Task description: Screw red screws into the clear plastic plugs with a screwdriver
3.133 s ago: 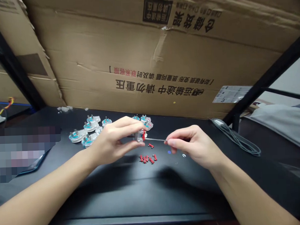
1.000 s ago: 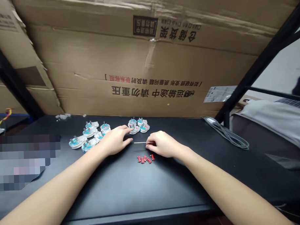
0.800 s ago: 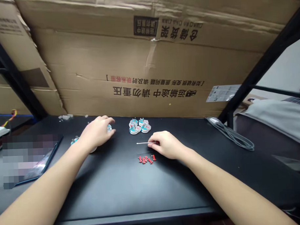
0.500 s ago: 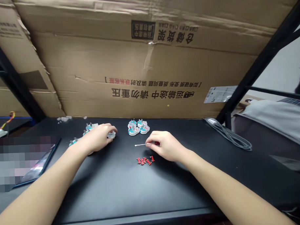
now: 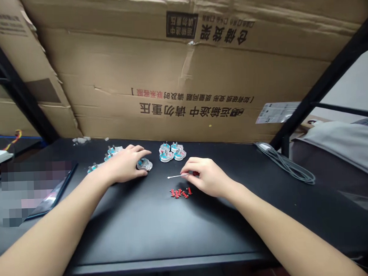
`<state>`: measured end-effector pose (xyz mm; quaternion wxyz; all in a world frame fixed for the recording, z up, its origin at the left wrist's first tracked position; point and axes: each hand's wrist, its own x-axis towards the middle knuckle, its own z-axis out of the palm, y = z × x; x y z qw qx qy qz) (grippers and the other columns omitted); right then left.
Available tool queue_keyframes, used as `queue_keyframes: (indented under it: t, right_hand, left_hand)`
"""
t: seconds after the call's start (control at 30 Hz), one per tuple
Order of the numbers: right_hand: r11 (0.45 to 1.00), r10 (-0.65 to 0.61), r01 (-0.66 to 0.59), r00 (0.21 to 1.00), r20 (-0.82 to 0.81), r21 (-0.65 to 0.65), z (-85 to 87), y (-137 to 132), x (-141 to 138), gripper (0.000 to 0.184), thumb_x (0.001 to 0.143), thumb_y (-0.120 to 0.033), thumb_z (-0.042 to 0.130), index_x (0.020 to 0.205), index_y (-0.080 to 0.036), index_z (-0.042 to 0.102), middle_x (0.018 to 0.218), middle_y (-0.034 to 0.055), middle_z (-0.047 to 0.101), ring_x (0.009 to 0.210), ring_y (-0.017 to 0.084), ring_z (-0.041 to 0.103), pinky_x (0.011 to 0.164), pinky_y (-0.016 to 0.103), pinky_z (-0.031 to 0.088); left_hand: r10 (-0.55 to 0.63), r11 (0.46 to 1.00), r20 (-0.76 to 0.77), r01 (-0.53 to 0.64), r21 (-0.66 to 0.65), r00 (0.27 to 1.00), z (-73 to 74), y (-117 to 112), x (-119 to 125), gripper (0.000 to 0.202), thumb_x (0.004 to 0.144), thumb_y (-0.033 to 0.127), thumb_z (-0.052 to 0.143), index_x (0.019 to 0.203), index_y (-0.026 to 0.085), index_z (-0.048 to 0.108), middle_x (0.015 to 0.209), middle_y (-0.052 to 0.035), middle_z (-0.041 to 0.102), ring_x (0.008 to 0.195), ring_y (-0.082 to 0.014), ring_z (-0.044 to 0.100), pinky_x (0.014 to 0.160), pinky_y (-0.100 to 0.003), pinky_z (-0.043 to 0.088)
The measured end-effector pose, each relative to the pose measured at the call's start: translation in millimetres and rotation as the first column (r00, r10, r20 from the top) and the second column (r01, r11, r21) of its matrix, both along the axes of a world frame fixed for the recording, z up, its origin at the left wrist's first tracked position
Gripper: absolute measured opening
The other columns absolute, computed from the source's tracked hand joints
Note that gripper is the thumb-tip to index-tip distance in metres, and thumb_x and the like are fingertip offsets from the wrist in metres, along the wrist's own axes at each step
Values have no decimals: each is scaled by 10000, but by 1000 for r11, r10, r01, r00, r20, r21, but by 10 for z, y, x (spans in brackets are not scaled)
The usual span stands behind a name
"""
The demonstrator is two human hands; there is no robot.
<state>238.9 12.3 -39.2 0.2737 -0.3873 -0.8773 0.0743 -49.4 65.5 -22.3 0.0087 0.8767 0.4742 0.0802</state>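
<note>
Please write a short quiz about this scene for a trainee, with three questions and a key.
1. Which thing does the left hand touch: a clear plug housing or the grey cable?
2. True or false: the small red parts lie nearer to the right hand than to the left hand.
3. How many clear plugs stand in the tight group behind the red parts?

Key: 1. A clear plug housing. 2. True. 3. Four.

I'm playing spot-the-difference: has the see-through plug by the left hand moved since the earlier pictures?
Yes. The clear plug has moved right, closer to the group of four plugs, and now sits nearer the person than they do.
</note>
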Motion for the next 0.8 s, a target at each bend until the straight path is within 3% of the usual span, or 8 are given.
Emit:
queue_keyframes:
  t: [0.13,0.27,0.37,0.43,0.57,0.67,0.8]
  right_hand:
    - [997,75,-74,997,-11,30,12,-25,-1,147,933,-229,584,894,-207,723,1005,55,724,848,158,673,756,268,496]
    - [983,166,-169,985,45,73,35,-95,-21,169,940,-211,560,925,-230,727,1324,60,661,1051,187,690,853,288,521]
    - [966,193,-208,976,102,156,58,-131,-31,189,939,-192,545,924,-236,729,1445,54,571,1126,204,667,898,312,522]
    - [955,189,-206,977,99,212,79,-133,-27,195,946,-204,538,919,-231,729,1373,64,633,1070,200,683,869,312,531]
    - [959,207,-192,977,-55,208,126,-129,-18,185,938,-187,553,904,-205,734,982,65,759,862,169,686,759,283,531]
    - [989,146,-131,929,-339,64,154,-166,-52,140,910,-223,616,874,-189,746,847,53,723,708,140,629,640,262,498]
    - [977,-51,-93,775,-629,-194,196,-251,-139,144,848,-311,705,805,-184,759,722,23,707,609,125,579,559,252,456]
  left_hand:
    - [-55,997,62,59,-56,997,-6,-23,24,463,796,282,592,1238,163,665,1271,-165,664,1199,-346,589,1029,-462,444]
    - [-106,989,202,124,-76,974,84,-145,170,368,865,372,579,1171,191,676,1219,-110,689,1119,-279,643,969,-382,496]
    - [-146,975,345,193,-108,927,169,-258,286,379,858,438,625,1161,214,664,1152,-53,725,1033,-227,674,905,-317,533]
    - [-135,954,506,249,-165,852,195,-304,332,370,829,437,677,1119,208,686,1111,-47,740,1008,-235,679,907,-337,539]
    - [-43,907,763,345,-240,645,181,-323,362,317,814,381,725,1053,174,696,1061,-70,749,1004,-249,692,922,-373,549]
    - [23,887,852,383,-259,523,168,-348,400,344,799,329,760,1098,179,676,1106,-82,746,1021,-246,701,932,-382,556]
    - [36,857,891,444,-260,453,187,-456,536,437,783,320,790,1186,205,668,1192,-83,730,1087,-262,690,974,-403,553]
